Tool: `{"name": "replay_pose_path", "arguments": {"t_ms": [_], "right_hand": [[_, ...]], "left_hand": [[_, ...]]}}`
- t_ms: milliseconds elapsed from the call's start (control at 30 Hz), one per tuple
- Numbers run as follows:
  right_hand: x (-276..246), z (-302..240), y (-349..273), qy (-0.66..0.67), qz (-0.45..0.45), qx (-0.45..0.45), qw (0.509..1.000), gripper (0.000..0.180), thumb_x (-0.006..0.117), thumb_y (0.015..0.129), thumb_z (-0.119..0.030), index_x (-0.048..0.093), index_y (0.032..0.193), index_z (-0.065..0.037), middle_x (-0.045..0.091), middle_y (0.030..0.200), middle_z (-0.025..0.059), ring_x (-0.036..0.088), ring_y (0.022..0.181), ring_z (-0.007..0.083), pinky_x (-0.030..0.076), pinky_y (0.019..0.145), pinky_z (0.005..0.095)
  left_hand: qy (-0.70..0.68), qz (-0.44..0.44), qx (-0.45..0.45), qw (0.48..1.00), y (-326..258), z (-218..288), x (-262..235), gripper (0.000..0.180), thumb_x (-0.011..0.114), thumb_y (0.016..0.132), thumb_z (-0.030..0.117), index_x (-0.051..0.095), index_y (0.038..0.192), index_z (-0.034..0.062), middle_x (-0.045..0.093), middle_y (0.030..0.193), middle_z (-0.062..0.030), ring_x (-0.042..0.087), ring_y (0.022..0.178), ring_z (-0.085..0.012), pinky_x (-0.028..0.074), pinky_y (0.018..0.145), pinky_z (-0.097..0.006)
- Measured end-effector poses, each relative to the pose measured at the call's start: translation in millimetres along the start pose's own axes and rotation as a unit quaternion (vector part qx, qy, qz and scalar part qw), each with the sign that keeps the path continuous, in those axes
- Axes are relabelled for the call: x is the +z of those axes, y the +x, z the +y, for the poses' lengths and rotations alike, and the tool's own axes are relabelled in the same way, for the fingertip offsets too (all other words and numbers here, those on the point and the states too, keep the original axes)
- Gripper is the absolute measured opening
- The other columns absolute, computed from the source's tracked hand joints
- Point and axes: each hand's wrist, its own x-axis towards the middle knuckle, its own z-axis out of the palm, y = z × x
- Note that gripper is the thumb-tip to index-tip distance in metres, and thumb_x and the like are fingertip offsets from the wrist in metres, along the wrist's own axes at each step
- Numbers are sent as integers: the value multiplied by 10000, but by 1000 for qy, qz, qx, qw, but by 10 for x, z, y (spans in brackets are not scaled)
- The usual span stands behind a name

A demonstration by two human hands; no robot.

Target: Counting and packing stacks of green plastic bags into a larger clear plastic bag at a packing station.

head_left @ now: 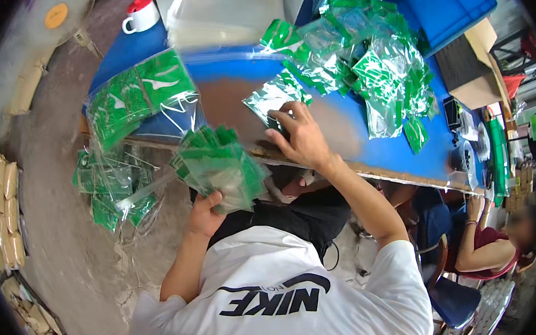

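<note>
My left hand (207,214) is closed on the lower end of a fanned stack of green and clear plastic bags (221,168), held in front of the table's near edge. My right hand (303,136) reaches over that edge, thumb and fingers apart. Its fingertips touch a shiny clear-and-green bag (275,94) lying flat on the worn brown part of the table. To the right spreads a large loose heap of similar green bags (372,52). Larger green printed bags (143,95) lie on the table at the left.
More green bags (115,182) hang below the table's left edge. A blue bin (456,1) and a cardboard box (471,66) stand at the right. At the back are a clear plastic stack (224,13) and a red-lidded white mug (141,15). Another person (488,248) sits at the right.
</note>
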Motion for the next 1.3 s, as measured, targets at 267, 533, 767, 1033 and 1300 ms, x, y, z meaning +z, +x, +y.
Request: {"name": "replay_pose_path", "arguments": {"t_ms": [267, 533, 767, 1033, 1300], "right_hand": [[-141, -95, 369, 109, -144, 35, 983, 294, 564, 997, -249, 643, 943, 29, 662, 1050, 232, 626, 961, 432, 515, 874, 462], [121, 938, 689, -234, -17, -1, 972, 950, 589, 863, -706, 472, 1407, 64, 411, 1499, 263, 273, 1452, 485, 216, 1199, 557], [-146, 60, -433, -49, -48, -50, 996, 734, 809, 784, -325, 521, 1391, -32, 520, 1326, 199, 506, 1243, 400, 450, 1032, 471], [-290, -490, -413, 405, -21, 253, 879, 249, 673, 941, -72, 671, 1187, -25, 643, 841, 139, 635, 752, 342, 506, 666, 338], [-71, 654, 319, -251, 131, 66, 957, 547, 536, 997, -456, 521, 1370, -56, 483, 1408, 285, 439, 1304, 474, 359, 1107, 534]], "left_hand": [[63, 78, 27, 995, 76, -22, 413, 555, 701, 879, 10, 492, 1392, 44, 567, 1374, -87, 535, 1294, -254, 408, 1132, -442], [22, 27, 0, 999, 9, -204, 59, 661, 730, 837, 43, 465, 1440, 87, 540, 1427, -73, 477, 1362, -292, 351, 1171, -506], [-35, -97, -32, 994, -16, -28, -258, 662, 746, 786, -13, 501, 1398, 56, 584, 1363, -97, 534, 1303, -273, 418, 1116, -455], [8, -107, -49, 993, 103, -80, 54, 632, 749, 800, 5, 511, 1383, 57, 607, 1324, -77, 575, 1254, -249, 456, 1081, -426], [-26, -10, -25, 999, 111, -209, 110, 585, 726, 825, 2, 520, 1370, 53, 609, 1328, -77, 563, 1268, -254, 431, 1117, -445]]}}
